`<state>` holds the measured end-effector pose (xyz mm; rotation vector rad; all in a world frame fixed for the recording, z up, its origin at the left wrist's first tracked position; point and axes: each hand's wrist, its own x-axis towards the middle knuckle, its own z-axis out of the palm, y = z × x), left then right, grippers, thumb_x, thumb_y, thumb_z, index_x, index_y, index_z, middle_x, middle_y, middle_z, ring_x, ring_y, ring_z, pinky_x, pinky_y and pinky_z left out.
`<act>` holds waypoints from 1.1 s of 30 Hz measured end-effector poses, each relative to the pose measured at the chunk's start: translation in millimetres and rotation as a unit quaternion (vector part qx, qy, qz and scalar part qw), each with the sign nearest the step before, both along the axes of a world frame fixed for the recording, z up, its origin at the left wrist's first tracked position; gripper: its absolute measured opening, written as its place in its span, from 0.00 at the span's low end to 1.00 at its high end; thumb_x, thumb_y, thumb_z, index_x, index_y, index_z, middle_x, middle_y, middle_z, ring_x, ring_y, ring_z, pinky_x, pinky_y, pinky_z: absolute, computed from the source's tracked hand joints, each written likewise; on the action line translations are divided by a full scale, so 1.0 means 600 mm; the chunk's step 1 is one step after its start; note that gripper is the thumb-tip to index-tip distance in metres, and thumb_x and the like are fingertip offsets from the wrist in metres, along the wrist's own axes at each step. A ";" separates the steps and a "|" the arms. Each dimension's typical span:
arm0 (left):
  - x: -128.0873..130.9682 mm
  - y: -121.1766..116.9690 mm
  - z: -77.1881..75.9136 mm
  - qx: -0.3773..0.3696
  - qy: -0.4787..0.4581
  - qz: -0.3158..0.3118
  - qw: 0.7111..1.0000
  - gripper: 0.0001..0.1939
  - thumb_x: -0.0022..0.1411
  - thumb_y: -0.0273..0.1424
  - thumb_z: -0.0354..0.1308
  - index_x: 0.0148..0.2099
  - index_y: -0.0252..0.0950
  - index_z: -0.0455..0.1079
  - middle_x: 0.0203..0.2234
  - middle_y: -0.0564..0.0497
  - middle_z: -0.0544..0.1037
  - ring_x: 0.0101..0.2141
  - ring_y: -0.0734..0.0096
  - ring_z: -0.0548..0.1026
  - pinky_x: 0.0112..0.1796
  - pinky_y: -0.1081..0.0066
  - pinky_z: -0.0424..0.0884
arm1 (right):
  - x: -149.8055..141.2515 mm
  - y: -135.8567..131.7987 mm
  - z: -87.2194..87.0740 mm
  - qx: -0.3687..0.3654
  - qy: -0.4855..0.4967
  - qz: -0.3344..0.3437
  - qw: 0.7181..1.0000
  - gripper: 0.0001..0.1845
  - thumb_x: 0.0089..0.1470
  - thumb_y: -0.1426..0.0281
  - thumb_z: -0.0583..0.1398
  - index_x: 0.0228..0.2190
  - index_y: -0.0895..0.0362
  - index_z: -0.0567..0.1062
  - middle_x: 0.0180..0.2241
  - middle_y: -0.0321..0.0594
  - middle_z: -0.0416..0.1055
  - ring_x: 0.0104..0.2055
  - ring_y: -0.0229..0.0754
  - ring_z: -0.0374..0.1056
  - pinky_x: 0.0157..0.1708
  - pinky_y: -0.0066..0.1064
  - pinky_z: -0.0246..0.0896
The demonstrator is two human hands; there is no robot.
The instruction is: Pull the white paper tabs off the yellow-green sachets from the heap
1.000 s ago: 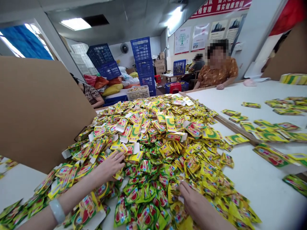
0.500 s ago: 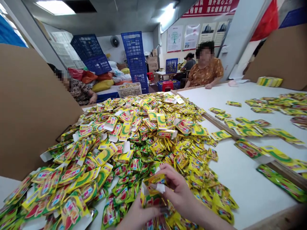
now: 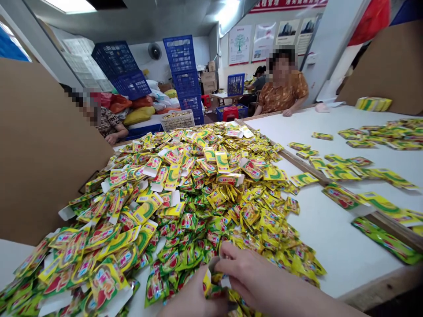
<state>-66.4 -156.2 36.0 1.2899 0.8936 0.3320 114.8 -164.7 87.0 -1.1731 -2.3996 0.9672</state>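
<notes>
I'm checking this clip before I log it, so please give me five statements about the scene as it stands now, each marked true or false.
1. The left hand and right hand are both at one small box. True.
2. The stacked crates in the background are red. False: they are blue.
3. Yellow packets lie in a heap on the white table. True.
4. The long green packet lies left of the heap. False: it lies to the right.
5. A fan is at the back wall. True.
</notes>
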 end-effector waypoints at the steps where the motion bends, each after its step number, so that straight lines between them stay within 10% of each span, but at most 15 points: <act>1: 0.002 0.000 0.005 -0.021 -0.008 -0.009 1.000 0.21 0.44 0.25 0.61 0.43 0.34 0.65 0.30 0.55 0.73 0.31 0.72 0.70 0.33 0.73 0.66 | 0.005 -0.002 0.003 -0.020 0.010 0.013 1.000 0.18 0.49 0.81 0.50 0.40 0.54 0.69 0.40 0.40 0.64 0.40 0.39 0.64 0.39 0.28 0.58; 6: 0.001 -0.005 0.003 -0.074 -0.053 -0.034 0.995 0.23 0.45 0.27 0.62 0.45 0.36 0.64 0.28 0.57 0.72 0.33 0.70 0.70 0.37 0.71 0.66 | 0.016 -0.011 -0.022 -0.033 0.087 -0.079 0.992 0.19 0.43 0.84 0.52 0.37 0.55 0.68 0.36 0.36 0.66 0.39 0.37 0.63 0.39 0.25 0.57; 12: 0.002 -0.019 -0.044 -0.027 -0.052 -0.071 0.996 0.38 0.43 0.25 0.65 0.57 0.39 0.57 0.49 0.49 0.68 0.50 0.60 0.64 0.52 0.63 0.57 | 0.023 -0.041 -0.049 -0.063 0.131 -0.078 0.986 0.14 0.46 0.83 0.52 0.27 0.58 0.74 0.28 0.37 0.69 0.32 0.35 0.65 0.33 0.23 0.58; 18: 0.027 -0.039 -0.080 -0.037 -0.089 -0.110 0.989 0.37 0.44 0.45 0.63 0.55 0.36 0.61 0.54 0.44 0.66 0.56 0.53 0.58 0.58 0.58 0.46 | 0.044 -0.079 -0.043 -0.168 0.161 -0.103 0.967 0.15 0.48 0.77 0.53 0.33 0.55 0.76 0.35 0.39 0.75 0.39 0.38 0.69 0.40 0.27 0.61; 22: 0.034 -0.046 -0.070 -0.045 -0.094 -0.088 0.991 0.40 0.43 0.47 0.63 0.56 0.37 0.61 0.54 0.44 0.66 0.56 0.51 0.59 0.58 0.57 0.47 | 0.032 -0.091 -0.062 -0.166 0.192 -0.197 0.947 0.14 0.46 0.77 0.52 0.26 0.55 0.77 0.29 0.38 0.73 0.31 0.37 0.69 0.30 0.24 0.62; 27: 0.044 -0.049 -0.050 -0.101 -0.141 -0.053 0.983 0.50 0.42 0.44 0.66 0.63 0.37 0.46 0.54 0.42 0.65 0.54 0.54 0.63 0.56 0.57 0.51 | 0.025 -0.085 -0.047 -0.255 0.191 -0.140 0.938 0.12 0.50 0.73 0.53 0.29 0.54 0.77 0.21 0.32 0.71 0.19 0.32 0.63 0.20 0.21 0.57; 33: 0.064 -0.039 -0.016 0.023 -0.117 -0.077 0.990 0.52 0.46 0.42 0.63 0.64 0.39 0.35 0.60 0.43 0.55 0.59 0.58 0.55 0.57 0.61 0.51 | 0.134 -0.067 -0.012 -0.055 0.163 -0.213 0.962 0.10 0.50 0.68 0.55 0.27 0.53 0.76 0.29 0.41 0.75 0.29 0.42 0.69 0.29 0.31 0.63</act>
